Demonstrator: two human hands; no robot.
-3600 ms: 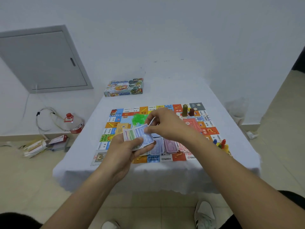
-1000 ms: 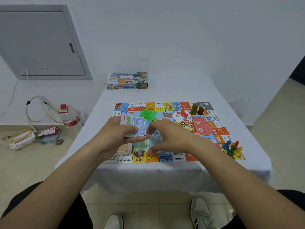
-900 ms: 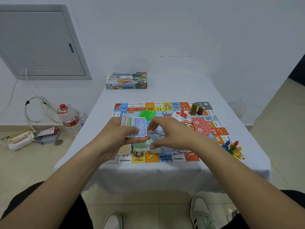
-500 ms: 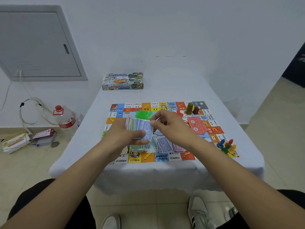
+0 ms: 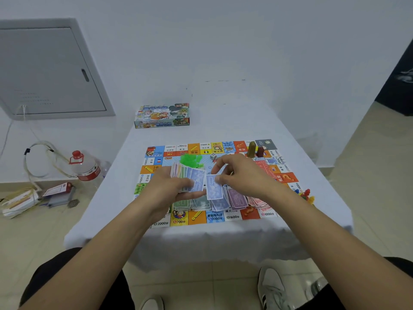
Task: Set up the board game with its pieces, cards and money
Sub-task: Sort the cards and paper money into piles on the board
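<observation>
Pinching blue note (image 5: 214, 187) | right hand (image 5: 241, 175) | left hand (image 5: 169, 189) gripping money fan (image 5: 186, 175)

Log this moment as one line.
left hand: holds fanned notes | right hand: pinches blue note | sorted piles on board

Soft, even light fills the frame, and the white wall (image 5: 245, 41) takes a bluish cast. Shadows are faint, with no hard edges or glare. Wide-angle distortion bends the panel (image 5: 49, 70) at upper left. The print on the board (image 5: 201, 218) is slightly soft. The upper right corner is dark.
</observation>
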